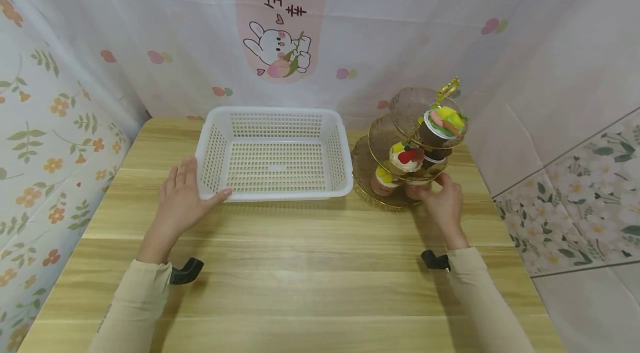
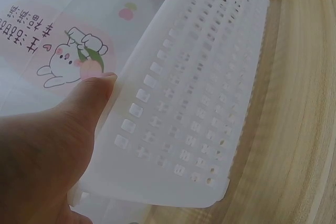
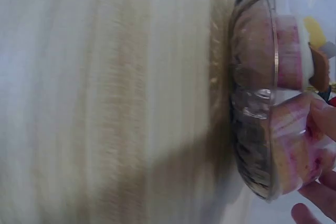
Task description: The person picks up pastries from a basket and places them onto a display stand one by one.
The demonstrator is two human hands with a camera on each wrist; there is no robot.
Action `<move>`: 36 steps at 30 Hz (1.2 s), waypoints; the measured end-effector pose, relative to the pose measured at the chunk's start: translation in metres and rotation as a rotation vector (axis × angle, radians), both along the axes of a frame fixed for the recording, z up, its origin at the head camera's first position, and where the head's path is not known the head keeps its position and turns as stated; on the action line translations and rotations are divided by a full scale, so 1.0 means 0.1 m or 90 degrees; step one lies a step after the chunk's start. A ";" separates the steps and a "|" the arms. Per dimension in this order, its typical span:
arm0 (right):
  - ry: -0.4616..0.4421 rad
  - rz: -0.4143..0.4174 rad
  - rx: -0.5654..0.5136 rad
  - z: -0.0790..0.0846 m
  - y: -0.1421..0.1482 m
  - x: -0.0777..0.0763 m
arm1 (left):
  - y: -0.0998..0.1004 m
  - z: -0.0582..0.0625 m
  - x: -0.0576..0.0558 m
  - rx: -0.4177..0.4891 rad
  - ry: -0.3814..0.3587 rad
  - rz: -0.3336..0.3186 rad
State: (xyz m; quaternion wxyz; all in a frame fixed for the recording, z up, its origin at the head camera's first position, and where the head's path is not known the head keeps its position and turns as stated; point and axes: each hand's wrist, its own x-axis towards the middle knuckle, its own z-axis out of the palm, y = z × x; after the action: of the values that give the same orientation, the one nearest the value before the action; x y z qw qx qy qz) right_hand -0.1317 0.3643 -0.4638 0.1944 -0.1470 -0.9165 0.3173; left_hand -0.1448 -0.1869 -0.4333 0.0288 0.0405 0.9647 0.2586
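My left hand [image 1: 182,197] rests at the near left corner of a white plastic basket [image 1: 274,195], fingers along its left side and thumb along the front rim. The basket's perforated wall [image 2: 178,93] fills much of the left wrist view. At the right, my right hand [image 1: 445,203] holds a layered cake cup [image 3: 299,150] between thumb and fingers on the bottom tier of a three-tier stand [image 1: 367,189]. Another cake cup [image 1: 383,183] with yellow topping stands beside it. A fruit-topped cup [image 1: 406,158] sits on the middle tier, and a dark cup [image 1: 442,125] on the top one.
Both stand and basket are on a wooden table [image 1: 295,269], near its back edge. A white printed cloth [image 1: 190,25] hangs behind it. Floral cloth [image 1: 45,169] lines the left, and a tiled wall [image 1: 565,175] the right. A gold handle [image 1: 447,89] tops the stand.
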 end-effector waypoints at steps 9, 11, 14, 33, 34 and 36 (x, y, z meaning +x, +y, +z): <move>0.035 -0.018 -0.049 -0.14 -0.04 0.04 | 0.01 0.00 -0.01 -0.002 0.001 0.000; 0.047 -0.016 -0.071 -0.16 -0.04 0.06 | 0.01 0.00 -0.01 -0.002 0.001 -0.001; 0.057 -0.018 -0.083 -0.20 -0.04 0.09 | 0.01 -0.01 -0.01 -0.002 0.003 0.000; 0.137 -0.062 -0.046 -0.33 -0.13 0.07 | 0.01 0.00 -0.01 -0.001 0.004 0.003; 0.139 -0.064 -0.047 -0.33 -0.13 0.06 | 0.01 0.00 -0.01 -0.001 0.004 0.004; 0.141 -0.066 -0.046 -0.33 -0.14 0.06 | 0.01 0.00 -0.01 -0.002 0.006 0.003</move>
State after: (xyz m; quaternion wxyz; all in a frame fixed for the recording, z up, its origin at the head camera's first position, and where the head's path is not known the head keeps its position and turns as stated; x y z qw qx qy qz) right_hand -0.1260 0.3506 -0.4972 0.3050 -0.1654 -0.8684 0.3542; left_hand -0.1456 -0.1860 -0.4332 0.0235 0.0392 0.9653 0.2572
